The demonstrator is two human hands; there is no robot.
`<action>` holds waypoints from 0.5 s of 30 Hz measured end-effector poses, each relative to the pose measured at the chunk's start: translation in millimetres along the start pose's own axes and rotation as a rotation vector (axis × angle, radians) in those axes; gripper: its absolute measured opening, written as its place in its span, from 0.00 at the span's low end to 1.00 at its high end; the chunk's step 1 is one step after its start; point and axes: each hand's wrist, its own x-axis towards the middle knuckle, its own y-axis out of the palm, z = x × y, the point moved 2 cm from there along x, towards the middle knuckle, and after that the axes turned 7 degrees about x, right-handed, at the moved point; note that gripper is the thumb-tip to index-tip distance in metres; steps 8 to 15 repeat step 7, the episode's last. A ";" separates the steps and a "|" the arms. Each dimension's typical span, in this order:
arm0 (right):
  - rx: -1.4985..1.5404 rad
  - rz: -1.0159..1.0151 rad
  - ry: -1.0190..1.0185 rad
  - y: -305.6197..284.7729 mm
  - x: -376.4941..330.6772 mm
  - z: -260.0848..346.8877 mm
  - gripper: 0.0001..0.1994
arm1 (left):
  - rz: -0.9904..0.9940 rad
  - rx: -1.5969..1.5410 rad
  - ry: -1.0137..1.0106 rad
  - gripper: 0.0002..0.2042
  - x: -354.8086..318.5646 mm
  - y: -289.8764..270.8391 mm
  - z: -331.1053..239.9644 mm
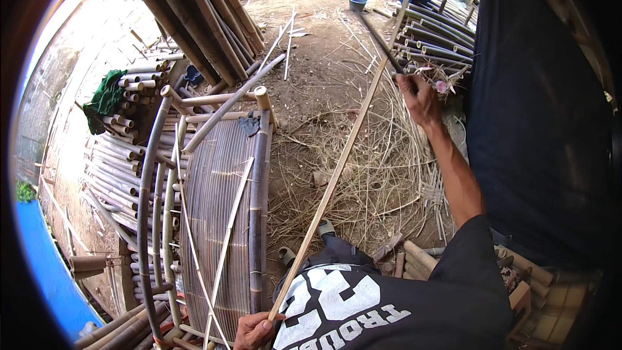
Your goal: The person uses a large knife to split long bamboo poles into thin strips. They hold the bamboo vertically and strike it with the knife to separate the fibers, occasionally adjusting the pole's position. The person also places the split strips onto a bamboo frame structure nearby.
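Observation:
A long, narrow bamboo strip [337,172] slants from beside my body up toward the far right. My left hand [254,332] is closed around its near end, low in the view. My right hand [422,102], arm stretched forward, grips a long, dark-bladed knife [376,37]. The blade points up and to the left and crosses the strip close to the hand. Its handle is hidden in my fist. Left of the strip stands a bamboo bench [257,188] with a slatted seat. Two thin pale strips [233,210] lie across it, and a grey rag [249,126] rests at its far end.
Bamboo shavings [363,162] litter the ground ahead. Cut bamboo poles [116,168] are stacked left, with more poles [434,35] at far right. Thick poles [194,13] lean at upper left. A dark sheet [538,123] hangs on the right; a blue bucket [357,3] stands far off.

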 end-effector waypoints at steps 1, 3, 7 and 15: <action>0.394 0.077 0.131 12.3 -7.5 8.0 0.34 | -0.049 0.131 0.081 0.21 6.8 5.6 -11.3; 1.080 0.188 0.351 38.3 -36.7 31.1 0.29 | -0.144 0.288 0.090 0.17 25.1 -1.1 9.1; 1.324 0.157 0.392 73.1 -66.8 73.6 0.23 | -0.322 0.755 0.412 0.14 45.3 4.1 2.6; 1.324 0.157 0.392 73.1 -66.8 73.6 0.23 | -0.322 0.755 0.412 0.14 45.3 4.1 2.6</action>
